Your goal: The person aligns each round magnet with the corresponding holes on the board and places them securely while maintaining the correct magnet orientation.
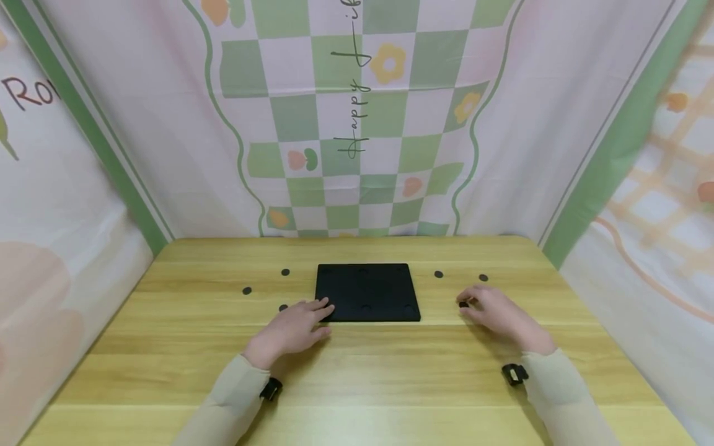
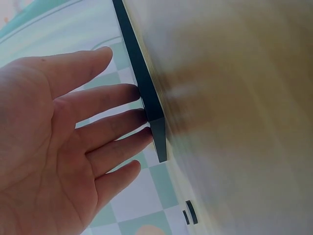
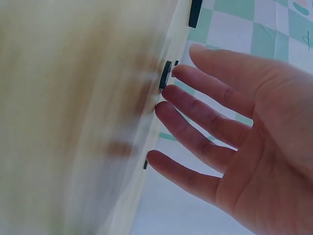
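Beyond both grips hangs a printed cloth (image 1: 385, 111) with green checks, flowers and lettering. The wooden counter (image 1: 379, 371) spreads beneath both grips, out to each side and back toward the person. A pale sleeve (image 1: 223, 396) runs back from the left grip (image 1: 292, 327), another (image 1: 563, 396) from the right grip (image 1: 496, 310).

The flat black board (image 1: 368, 288) lies on the counter between the two grips, touching the left one and well apart from the right. Faint round outlines (image 1: 365, 307) show along its far and near sides; whether they are pockets, or hold anything, cannot be told.

The left grip is spread, its fingers straight and resting on the board's near left corner, thumb apart. The right grip is also parted: its fingers bend gently, with the thumb standing away.

A small dark band-mounted device (image 1: 271, 389) sits behind the left grip, a matching one (image 1: 514, 374) behind the right.

Smallest are the black discs. One (image 3: 166, 75) is tilted right at the right grip's fingertips; two others (image 1: 439, 274) lie farther out beyond that grip. Three more (image 1: 247, 290) lie beyond the left grip, one just beside its knuckles.
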Demonstrator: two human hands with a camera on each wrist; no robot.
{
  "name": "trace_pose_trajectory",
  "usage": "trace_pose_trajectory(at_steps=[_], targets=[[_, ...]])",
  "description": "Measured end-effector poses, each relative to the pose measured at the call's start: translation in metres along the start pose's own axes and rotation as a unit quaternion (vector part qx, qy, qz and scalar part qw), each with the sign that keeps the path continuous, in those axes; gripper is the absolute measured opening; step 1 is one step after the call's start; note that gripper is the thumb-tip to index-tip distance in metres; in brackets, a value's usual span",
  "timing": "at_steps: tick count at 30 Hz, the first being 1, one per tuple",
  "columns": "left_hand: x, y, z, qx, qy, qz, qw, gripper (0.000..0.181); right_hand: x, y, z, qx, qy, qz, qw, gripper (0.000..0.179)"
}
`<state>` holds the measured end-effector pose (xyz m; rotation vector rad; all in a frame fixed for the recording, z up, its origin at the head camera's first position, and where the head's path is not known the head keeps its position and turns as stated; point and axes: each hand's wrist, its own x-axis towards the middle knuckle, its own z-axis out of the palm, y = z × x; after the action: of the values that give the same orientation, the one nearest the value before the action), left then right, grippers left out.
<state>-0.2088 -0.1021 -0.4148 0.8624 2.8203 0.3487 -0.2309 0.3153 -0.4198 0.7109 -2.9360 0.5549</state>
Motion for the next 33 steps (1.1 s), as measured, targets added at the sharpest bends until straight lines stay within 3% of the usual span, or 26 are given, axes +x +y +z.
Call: trace_pose_trajectory(at_steps=[33], targets=[[0.002,0.001,0.0,-0.006,0.007,0.003,1.0,0.05,0.007,0.015,-0.002,0.028,-0.012,0.015,0.9994,0.018]])
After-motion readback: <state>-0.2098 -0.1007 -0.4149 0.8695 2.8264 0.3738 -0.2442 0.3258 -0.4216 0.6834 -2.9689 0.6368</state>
